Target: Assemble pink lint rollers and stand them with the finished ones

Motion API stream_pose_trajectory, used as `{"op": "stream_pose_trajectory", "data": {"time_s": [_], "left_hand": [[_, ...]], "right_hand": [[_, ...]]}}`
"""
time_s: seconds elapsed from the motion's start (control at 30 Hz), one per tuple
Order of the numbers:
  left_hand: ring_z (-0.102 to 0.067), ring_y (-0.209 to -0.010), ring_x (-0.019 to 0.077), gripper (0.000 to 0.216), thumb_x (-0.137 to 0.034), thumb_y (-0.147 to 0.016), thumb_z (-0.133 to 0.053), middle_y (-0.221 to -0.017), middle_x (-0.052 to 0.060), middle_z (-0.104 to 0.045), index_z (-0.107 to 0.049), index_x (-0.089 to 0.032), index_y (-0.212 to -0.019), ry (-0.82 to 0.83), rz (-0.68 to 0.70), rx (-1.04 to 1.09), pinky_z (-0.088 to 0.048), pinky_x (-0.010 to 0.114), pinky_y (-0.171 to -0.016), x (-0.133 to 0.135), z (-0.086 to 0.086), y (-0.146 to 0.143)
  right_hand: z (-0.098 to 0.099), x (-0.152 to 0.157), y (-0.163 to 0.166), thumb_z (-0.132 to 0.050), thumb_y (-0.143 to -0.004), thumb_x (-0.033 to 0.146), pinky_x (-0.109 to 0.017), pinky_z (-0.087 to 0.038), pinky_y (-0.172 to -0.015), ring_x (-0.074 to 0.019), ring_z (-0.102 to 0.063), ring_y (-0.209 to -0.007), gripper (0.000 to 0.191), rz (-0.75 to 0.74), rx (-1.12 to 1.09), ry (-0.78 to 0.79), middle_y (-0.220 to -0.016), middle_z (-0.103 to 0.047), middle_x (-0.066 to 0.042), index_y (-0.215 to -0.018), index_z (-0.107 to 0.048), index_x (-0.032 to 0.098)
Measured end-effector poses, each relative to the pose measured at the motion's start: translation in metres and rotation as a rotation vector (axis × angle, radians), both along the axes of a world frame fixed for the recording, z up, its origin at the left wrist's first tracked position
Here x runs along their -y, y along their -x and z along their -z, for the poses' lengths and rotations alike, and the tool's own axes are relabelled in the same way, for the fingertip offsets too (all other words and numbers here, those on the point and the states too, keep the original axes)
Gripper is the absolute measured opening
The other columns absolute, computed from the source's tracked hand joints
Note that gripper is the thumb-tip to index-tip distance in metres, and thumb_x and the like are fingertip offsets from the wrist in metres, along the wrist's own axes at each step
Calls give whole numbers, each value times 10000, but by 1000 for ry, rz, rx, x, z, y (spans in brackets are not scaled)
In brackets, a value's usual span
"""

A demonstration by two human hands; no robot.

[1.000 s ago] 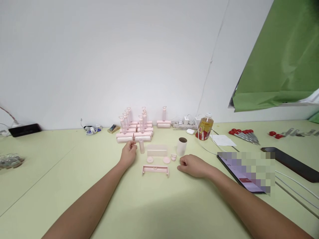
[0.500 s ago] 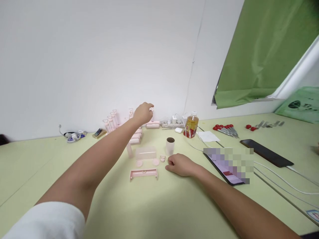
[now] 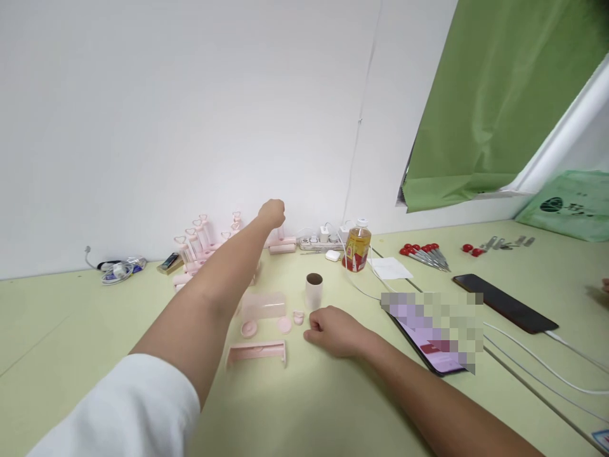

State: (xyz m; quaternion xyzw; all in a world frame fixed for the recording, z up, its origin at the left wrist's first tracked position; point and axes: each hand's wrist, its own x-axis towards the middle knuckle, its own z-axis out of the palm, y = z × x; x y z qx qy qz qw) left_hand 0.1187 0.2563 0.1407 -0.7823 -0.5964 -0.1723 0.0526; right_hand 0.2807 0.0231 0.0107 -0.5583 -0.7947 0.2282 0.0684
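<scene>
My left hand (image 3: 273,213) reaches to the back of the table, its fingers closed over the top of an upright pink tube-like part (image 3: 281,231); the grip itself is hidden. Loosely curled, my right hand (image 3: 335,331) rests on the table with nothing visible in it. Near it stand a white cardboard roll (image 3: 314,293) and a small pink piece (image 3: 298,317). Left of these lie a clear pink cover (image 3: 264,306), a pink round cap (image 3: 248,329), another pink disc (image 3: 284,325) and a long pink tray-like holder (image 3: 257,353).
Several pink heart-topped pieces (image 3: 202,231) stand behind my left forearm. A power strip (image 3: 311,243), drink bottle (image 3: 356,246) and white case (image 3: 332,255) are at the back. Phones (image 3: 504,303), cables, red-handled tools (image 3: 425,255) and a paper sheet (image 3: 391,268) lie rightward.
The view has shifted slightly. My left hand has closed further and turned at the back pink part, its pointing finger no longer showing. My right hand stays beside the cardboard roll.
</scene>
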Motion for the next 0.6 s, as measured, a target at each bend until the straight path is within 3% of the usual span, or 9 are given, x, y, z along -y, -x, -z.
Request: {"op": "stream_pose_trajectory", "data": {"time_s": [0.13,0.23,0.33,0.4,0.5,0.6], "left_hand": [[-630,-981,287,241,-109,-796,-569,-1007,155,-690,-691,-137,-1002,-139,49,91,-496,391,-834,22,-23,12],[-636,-923,254,221,-148,-806,-536,-922,99,-706,-692,-172,-961,-245,108,155,-491,368,-817,58,-53,28],[-631,-754,204,162,-154,-778,-557,-764,50,-687,-687,-161,-873,-370,250,379,-499,350,-756,116,-81,48],[-610,-653,173,128,-158,-765,-573,-707,35,-660,-676,-150,-842,-394,265,547,-503,322,-667,162,-86,62],[-583,-537,139,56,-185,-767,-593,-614,11,-611,-639,-154,-770,-354,261,806,-498,284,-568,226,-64,82],[-603,-523,148,80,-253,-784,-606,-592,-1,-595,-609,-173,-788,-185,243,1017,-511,284,-533,268,-14,103]], "right_hand": [[-4,3,-2,-580,-805,300,-246,-241,-509,-108,-445,-566,235,35,-63,56,-657,-552,3,-623,-498,176],[-6,6,1,-554,-839,324,-244,-280,-517,-109,-446,-567,241,59,-233,-27,-626,-526,15,-651,-516,178],[-7,9,10,-535,-874,421,-253,-405,-569,-129,-519,-647,239,139,-666,-132,-771,-576,-4,-917,-567,188],[-10,13,17,-581,-843,490,-293,-493,-609,-156,-580,-750,464,184,-963,-99,-1022,-591,-66,-1195,-468,209],[-17,26,26,-670,-773,528,-374,-553,-731,-221,-602,-996,718,127,-1209,-46,-1319,-488,-142,-1343,-331,253],[-25,42,31,-689,-767,506,-412,-519,-877,-262,-590,-1101,585,-9,-1277,-24,-1256,-584,-131,-1228,-473,217]]}}
